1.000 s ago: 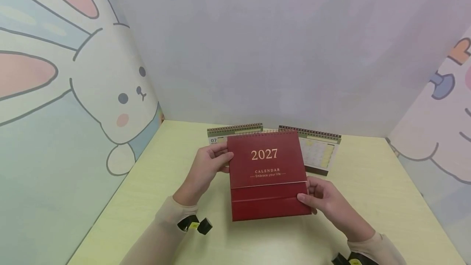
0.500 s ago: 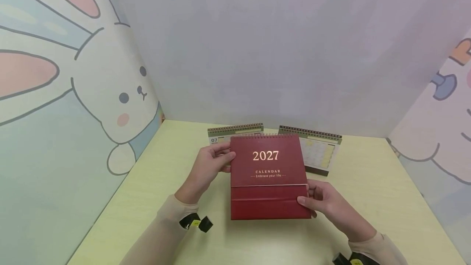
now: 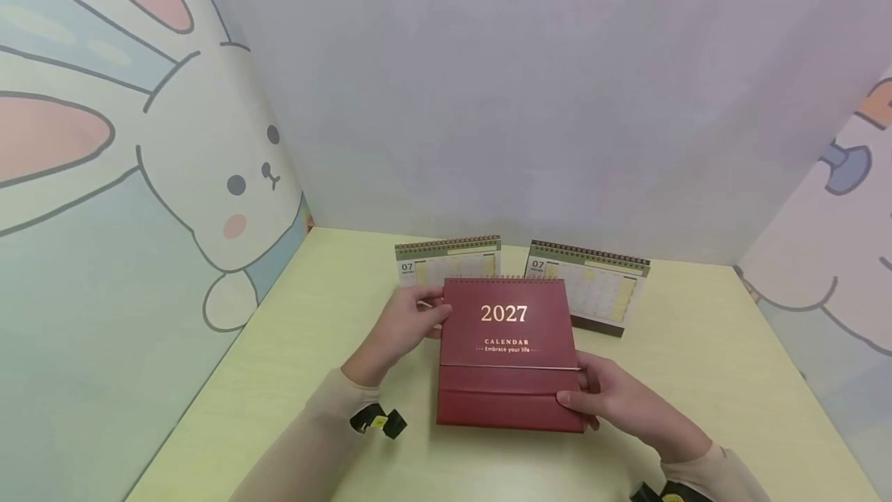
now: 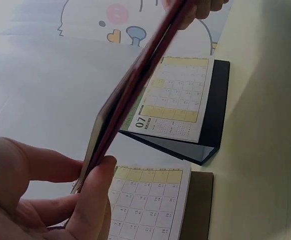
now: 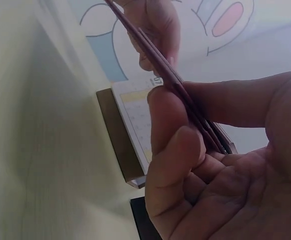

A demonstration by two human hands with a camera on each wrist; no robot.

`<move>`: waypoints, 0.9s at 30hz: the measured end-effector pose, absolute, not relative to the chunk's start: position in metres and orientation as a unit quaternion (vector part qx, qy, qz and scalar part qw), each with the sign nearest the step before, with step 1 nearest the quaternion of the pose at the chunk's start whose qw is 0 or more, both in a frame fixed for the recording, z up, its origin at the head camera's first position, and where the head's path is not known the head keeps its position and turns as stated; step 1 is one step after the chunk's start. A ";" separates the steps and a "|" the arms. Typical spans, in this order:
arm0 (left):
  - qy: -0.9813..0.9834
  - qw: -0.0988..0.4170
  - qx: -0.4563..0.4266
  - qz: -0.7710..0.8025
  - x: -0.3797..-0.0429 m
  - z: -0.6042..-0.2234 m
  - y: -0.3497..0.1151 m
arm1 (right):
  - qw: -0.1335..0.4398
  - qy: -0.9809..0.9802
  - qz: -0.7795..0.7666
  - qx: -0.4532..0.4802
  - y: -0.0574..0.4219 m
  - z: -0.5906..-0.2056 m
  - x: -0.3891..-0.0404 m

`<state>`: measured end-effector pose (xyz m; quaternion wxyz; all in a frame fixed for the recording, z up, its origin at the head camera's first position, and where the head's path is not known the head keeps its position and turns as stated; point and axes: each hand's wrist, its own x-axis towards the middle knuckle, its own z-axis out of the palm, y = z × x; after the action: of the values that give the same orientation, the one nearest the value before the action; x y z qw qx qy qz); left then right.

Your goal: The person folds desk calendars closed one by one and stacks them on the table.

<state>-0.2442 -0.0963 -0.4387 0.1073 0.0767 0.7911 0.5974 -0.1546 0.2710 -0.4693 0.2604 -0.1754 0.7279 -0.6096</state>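
A dark red 2027 desk calendar is held in front of me, its spiral binding at the top and its cover facing me. My left hand pinches its upper left edge between thumb and fingers. At the lower right edge my right hand grips it, thumb on the front and fingers behind. Both wrist views show the folded calendar edge-on, as thin layers close together. Behind it stand two green-topped desk calendars, the left one partly covered by the red one, the right one mostly visible.
The pale yellow table reaches back to a plain light wall. Side panels with cartoon drawings, a rabbit among them on the left, border the table. Each wrist wears a black strap with a small camera.
Both hands have lowered the red calendar slightly, and its slant has levelled. More of the two calendars behind now shows, including the right one's 07.
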 end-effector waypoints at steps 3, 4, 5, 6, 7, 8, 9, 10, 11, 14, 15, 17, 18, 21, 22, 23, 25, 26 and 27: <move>0.802 0.112 0.076 0.582 -0.245 -0.442 -0.095 | 0.270 0.727 -0.607 -0.173 0.271 -0.471 -0.155; 0.804 0.113 0.075 0.579 -0.245 -0.443 -0.095 | 0.270 0.727 -0.607 -0.174 0.271 -0.471 -0.155; 0.804 0.115 0.075 0.578 -0.245 -0.443 -0.094 | 0.271 0.728 -0.606 -0.172 0.271 -0.472 -0.156; 0.805 0.116 0.074 0.577 -0.245 -0.443 -0.094 | 0.272 0.728 -0.605 -0.171 0.270 -0.472 -0.156; 0.805 0.118 0.074 0.576 -0.245 -0.444 -0.094 | 0.273 0.730 -0.603 -0.169 0.270 -0.472 -0.156; 0.805 0.119 0.074 0.576 -0.246 -0.444 -0.094 | 0.274 0.731 -0.602 -0.169 0.270 -0.473 -0.156; 0.805 0.121 0.075 0.576 -0.246 -0.445 -0.093 | 0.275 0.733 -0.600 -0.166 0.270 -0.473 -0.157; 0.805 0.124 0.074 0.575 -0.246 -0.445 -0.093 | 0.275 0.734 -0.598 -0.165 0.270 -0.473 -0.157; 0.805 0.125 0.076 0.574 -0.247 -0.446 -0.093 | 0.276 0.736 -0.596 -0.163 0.270 -0.474 -0.156; 0.805 0.132 0.077 0.573 -0.247 -0.449 -0.092 | 0.278 0.743 -0.588 -0.156 0.269 -0.474 -0.156; 0.806 0.134 0.076 0.571 -0.248 -0.450 -0.091 | 0.278 0.746 -0.585 -0.154 0.269 -0.475 -0.156; 0.807 0.137 0.078 0.569 -0.249 -0.453 -0.091 | 0.280 0.752 -0.578 -0.151 0.269 -0.475 -0.156; 0.807 0.139 0.076 0.568 -0.249 -0.454 -0.090 | 0.281 0.754 -0.575 -0.150 0.269 -0.476 -0.156; 0.810 0.142 0.075 0.564 -0.249 -0.458 -0.089 | 0.284 0.758 -0.568 -0.147 0.269 -0.477 -0.156; 0.811 0.144 0.074 0.563 -0.249 -0.459 -0.089 | 0.284 0.760 -0.566 -0.148 0.270 -0.478 -0.156; 0.811 0.145 0.073 0.562 -0.249 -0.459 -0.088 | 0.284 0.761 -0.564 -0.149 0.270 -0.478 -0.156; 0.811 0.148 0.072 0.561 -0.249 -0.461 -0.087 | 0.286 0.765 -0.558 -0.147 0.270 -0.479 -0.155; 0.812 0.149 0.072 0.559 -0.249 -0.462 -0.087 | 0.287 0.767 -0.555 -0.146 0.269 -0.479 -0.154; 0.812 0.152 0.071 0.559 -0.249 -0.463 -0.087 | 0.288 0.768 -0.553 -0.146 0.269 -0.479 -0.154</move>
<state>-0.2493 -0.0868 -0.4629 0.1520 0.0712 0.8123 0.5586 -0.1541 0.2693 -0.4793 0.2876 -0.1457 0.7682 -0.5532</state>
